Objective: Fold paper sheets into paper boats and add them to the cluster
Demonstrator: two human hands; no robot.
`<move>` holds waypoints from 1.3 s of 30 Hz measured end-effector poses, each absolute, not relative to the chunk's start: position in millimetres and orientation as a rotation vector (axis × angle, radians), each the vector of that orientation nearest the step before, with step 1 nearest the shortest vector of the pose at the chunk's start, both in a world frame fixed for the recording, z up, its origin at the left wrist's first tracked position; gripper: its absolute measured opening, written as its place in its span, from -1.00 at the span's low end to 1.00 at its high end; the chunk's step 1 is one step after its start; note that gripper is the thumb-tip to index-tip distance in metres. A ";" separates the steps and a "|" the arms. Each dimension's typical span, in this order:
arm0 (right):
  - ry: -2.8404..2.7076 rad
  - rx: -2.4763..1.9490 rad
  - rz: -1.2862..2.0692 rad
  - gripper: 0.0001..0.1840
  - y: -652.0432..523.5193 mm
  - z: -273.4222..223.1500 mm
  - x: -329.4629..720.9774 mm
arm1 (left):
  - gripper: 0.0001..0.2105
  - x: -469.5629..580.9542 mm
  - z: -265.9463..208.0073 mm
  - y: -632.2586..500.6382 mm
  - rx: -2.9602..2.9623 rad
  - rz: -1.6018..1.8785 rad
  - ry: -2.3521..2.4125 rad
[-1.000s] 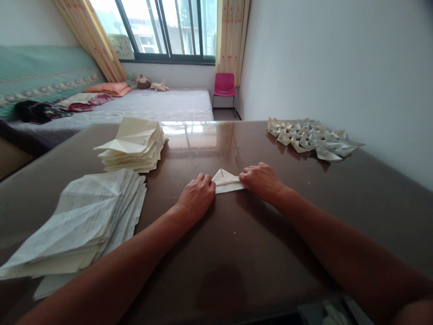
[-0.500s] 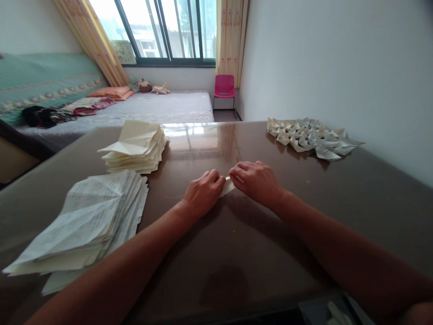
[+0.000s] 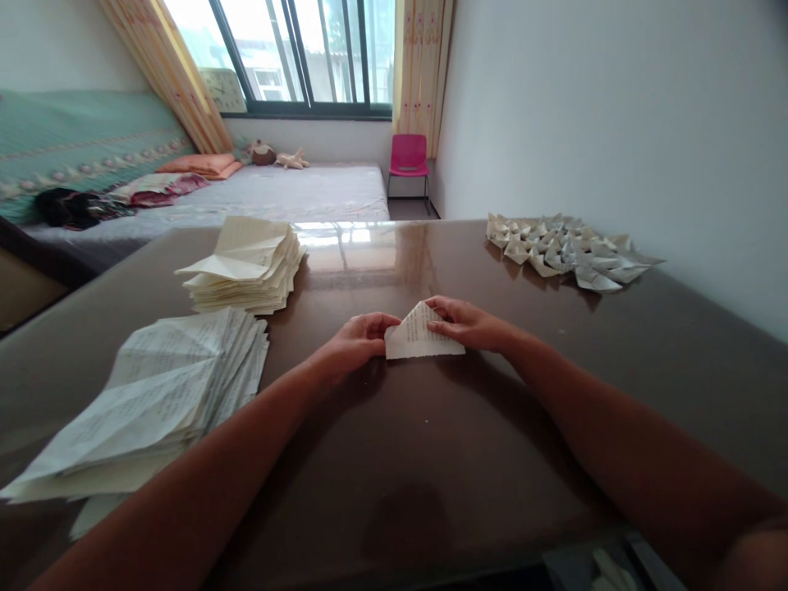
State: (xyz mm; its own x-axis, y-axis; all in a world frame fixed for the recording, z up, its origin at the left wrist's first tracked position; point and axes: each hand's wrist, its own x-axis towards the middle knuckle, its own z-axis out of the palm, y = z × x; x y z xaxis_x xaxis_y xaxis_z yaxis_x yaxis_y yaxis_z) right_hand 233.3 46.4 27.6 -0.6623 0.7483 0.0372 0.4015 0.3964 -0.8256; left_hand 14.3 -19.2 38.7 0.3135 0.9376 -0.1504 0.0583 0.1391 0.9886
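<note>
Between my two hands is a small sheet of printed paper (image 3: 419, 338), folded to a peak at the top with a straight strip along its lower edge. My left hand (image 3: 368, 332) pinches its left corner, the fingertips partly behind the sheet. On the right side my right hand (image 3: 454, 318) grips it, thumb on the front face and fingers behind. The paper is tilted up so that its printed face shows, just over the brown table (image 3: 369, 460).
Left of my hands lie a stack of creased printed sheets (image 3: 153, 386) and, behind it, a stack of cream folded sheets (image 3: 246, 263). Several folded paper boats (image 3: 566, 250) are clustered at the back right, near the wall. Beyond the table are a bed (image 3: 308, 193) and a pink chair (image 3: 409, 156).
The hands have moved apart and their fingers have opened from tight fists over the paper. The folded sheet, mostly covered before, now shows its printed face and peak.
</note>
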 end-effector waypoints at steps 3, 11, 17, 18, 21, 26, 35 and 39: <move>-2.398 -1.075 0.900 -0.58 46.0 28.9 233.8 | -0.64 9.6 40.2 -17.1 1.271 0.787 1.170; -2.548 -1.021 0.119 -0.58 23.1 33.2 220.3 | -0.80 9.1 27.3 -9.4 1.905 0.711 1.636; -2.724 -0.699 0.231 -0.63 21.6 29.6 217.1 | -0.83 5.9 30.9 -10.8 2.043 0.621 1.707; -2.720 -0.696 0.237 -0.62 22.4 28.4 217.2 | -0.83 5.5 31.2 -11.3 2.052 0.601 1.715; -2.719 -0.689 0.237 -0.62 23.3 27.0 217.9 | -0.82 6.3 31.7 -13.7 2.092 0.557 1.761; -2.753 -0.690 0.227 -0.56 21.3 29.1 218.2 | -0.79 13.9 31.7 -23.1 2.288 0.490 1.882; -2.796 -0.701 0.213 -0.50 20.5 31.7 219.1 | -0.73 24.7 41.5 -39.5 2.707 0.058 1.824; -2.796 -0.707 0.216 -0.50 21.9 29.8 220.6 | -0.78 20.9 54.5 -46.5 2.743 -0.094 1.688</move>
State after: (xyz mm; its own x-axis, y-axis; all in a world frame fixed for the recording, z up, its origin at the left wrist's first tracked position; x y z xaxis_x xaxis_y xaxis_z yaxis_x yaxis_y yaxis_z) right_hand 220.6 21.9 29.8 -0.8514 0.4839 0.2024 0.4471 0.8713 -0.2023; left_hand 20.9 -46.5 54.5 0.4501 0.8930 -0.0074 0.8883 -0.4485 -0.0989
